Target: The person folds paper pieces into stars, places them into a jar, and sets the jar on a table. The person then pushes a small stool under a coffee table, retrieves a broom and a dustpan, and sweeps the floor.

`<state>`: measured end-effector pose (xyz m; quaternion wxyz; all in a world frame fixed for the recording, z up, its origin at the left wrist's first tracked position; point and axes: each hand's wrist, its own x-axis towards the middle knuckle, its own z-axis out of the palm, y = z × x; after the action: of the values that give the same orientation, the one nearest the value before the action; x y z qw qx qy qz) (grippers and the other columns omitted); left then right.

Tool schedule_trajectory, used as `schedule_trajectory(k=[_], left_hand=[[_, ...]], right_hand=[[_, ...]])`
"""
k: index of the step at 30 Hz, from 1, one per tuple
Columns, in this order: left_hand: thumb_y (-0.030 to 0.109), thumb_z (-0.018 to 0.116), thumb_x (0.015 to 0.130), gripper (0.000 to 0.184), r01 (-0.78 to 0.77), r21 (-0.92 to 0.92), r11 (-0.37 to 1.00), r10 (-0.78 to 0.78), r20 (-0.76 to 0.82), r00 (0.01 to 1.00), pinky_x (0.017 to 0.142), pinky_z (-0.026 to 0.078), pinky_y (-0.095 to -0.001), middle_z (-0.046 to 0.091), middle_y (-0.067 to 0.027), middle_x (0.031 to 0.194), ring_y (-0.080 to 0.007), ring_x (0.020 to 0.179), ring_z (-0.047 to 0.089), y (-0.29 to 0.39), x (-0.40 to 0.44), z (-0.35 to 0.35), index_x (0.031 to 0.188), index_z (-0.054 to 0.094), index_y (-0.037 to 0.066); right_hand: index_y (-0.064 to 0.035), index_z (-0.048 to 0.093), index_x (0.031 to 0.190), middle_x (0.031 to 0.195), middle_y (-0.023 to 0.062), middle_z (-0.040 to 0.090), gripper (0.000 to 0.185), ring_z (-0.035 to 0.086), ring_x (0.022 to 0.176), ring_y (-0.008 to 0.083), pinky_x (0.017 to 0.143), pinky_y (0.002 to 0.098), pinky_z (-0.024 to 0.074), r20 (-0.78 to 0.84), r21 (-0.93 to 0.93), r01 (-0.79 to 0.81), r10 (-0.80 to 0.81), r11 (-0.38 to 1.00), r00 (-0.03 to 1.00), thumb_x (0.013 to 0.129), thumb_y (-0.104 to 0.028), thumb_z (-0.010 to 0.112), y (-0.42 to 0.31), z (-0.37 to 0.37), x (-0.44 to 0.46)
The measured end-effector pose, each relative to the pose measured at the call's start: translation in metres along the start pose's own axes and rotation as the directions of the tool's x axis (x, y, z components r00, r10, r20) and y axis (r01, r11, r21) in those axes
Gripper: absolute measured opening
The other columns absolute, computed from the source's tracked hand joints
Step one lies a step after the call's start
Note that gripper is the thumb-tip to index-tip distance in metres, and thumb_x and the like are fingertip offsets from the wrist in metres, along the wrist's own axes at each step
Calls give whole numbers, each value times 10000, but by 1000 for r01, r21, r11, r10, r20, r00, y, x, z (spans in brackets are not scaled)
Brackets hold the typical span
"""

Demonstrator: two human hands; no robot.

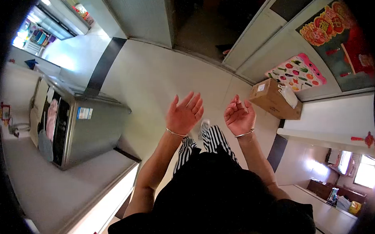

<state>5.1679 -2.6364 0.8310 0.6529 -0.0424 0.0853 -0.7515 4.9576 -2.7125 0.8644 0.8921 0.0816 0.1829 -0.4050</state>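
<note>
left hand (184,114): palm up, outspread | right hand (240,117): palm up, loosely curled | box (271,98): on floor (165,72), near right hand

Floor (153,73) ahead free; appliance (95,130) blocks left; box (273,99), right.

The left bracelet (175,133) and right bracelet (244,133) look like smooth, shiny metal. Soft cloth makes the striped trousers (215,136) and matt black top (215,194). The floor (152,68) is smooth, with a slight gloss. Far right, a box (269,99) is matt cardboard, and a white bag (289,96) looks like thin, crinkled plastic. At left, the grey appliance (99,128) has smooth, satin-looking sides.
</note>
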Motion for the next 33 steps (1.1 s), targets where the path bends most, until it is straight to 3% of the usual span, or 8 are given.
schedule_trajectory(k=[4, 6, 9, 11, 13, 18, 25, 33], left_hand=[[427, 337, 964, 526, -63, -4, 998, 63, 25, 998, 1060, 314, -423, 480, -149, 1327, -278, 1234, 449, 16, 83, 21, 1290, 464, 33], [445, 313, 966, 554, -203, 141, 969, 195, 67, 979, 1078, 291, -418, 451, -148, 1354, -280, 1258, 424, 17, 121, 33, 1322, 428, 37], [478, 368, 944, 542, -240, 208, 948, 245, 1, 969, 1034, 342, -413, 478, -130, 1321, -267, 1212, 452, 22, 180, 50, 1268, 473, 56], [492, 351, 944, 551, -231, 187, 955, 241, -29, 970, 1044, 323, -419, 460, -119, 1341, -263, 1229, 434, 31, 213, 57, 1269, 476, 65], [481, 272, 962, 586, -200, 130, 971, 191, 81, 978, 1092, 241, -452, 374, -124, 1419, -267, 1325, 330, 42, 245, 55, 1354, 394, 63], [489, 273, 956, 584, -213, 119, 970, 211, 29, 977, 1087, 244, -446, 368, -101, 1429, -249, 1323, 336, 72, 320, 56, 1367, 388, 90], [476, 322, 950, 554, -76, 124, 989, 91, -113, 989, 1071, 278, -439, 391, -93, 1414, -244, 1301, 368, 130, 440, 46, 1344, 424, 101], [453, 353, 950, 502, 182, 89, 979, -166, -158, 973, 1044, 322, -430, 451, -91, 1366, -256, 1239, 438, 209, 587, 27, 1269, 505, 96]], right_hand=[[-35, 625, 1072, 1016, 82, 658, 361, 620, 926, 195, 826, 343, 492, -15, -27, 9, -10, 1000, 1000, 871, -320, 532, -30, 8, 67], [-31, 610, 1109, 1138, 86, 621, 386, 599, 963, 193, 832, 341, 491, -153, -36, 43, -48, 998, 987, 891, -330, 502, -37, 26, 101], [-24, 589, 1143, 1110, 120, 636, 455, 611, 1008, 242, 877, 386, 484, -210, -12, -17, 14, 1000, 978, 886, -386, 489, -64, 40, 165], [-21, 588, 1140, 1122, 122, 631, 460, 609, 1015, 244, 889, 391, 482, -136, 25, -83, 86, 996, 987, 892, -391, 476, -81, 53, 198], [-19, 595, 1129, 1130, 126, 627, 447, 610, 1019, 240, 887, 391, 486, -37, -27, -147, 146, 989, 989, 895, -380, 476, -97, 70, 229], [-24, 612, 1104, 1112, 127, 635, 428, 617, 1010, 234, 878, 391, 497, -72, -28, -111, 108, 993, 991, 895, -374, 482, -141, 113, 295], [-43, 628, 1075, 1092, 100, 648, 408, 629, 978, 224, 847, 372, 505, -156, 10, 52, -50, 999, 986, 888, -380, 496, -187, 132, 399], [-47, 635, 1037, 1014, 94, 666, 387, 634, 919, 229, 809, 376, 510, -246, 13, 268, -256, 963, 935, 872, -378, 521, -232, 153, 515]])
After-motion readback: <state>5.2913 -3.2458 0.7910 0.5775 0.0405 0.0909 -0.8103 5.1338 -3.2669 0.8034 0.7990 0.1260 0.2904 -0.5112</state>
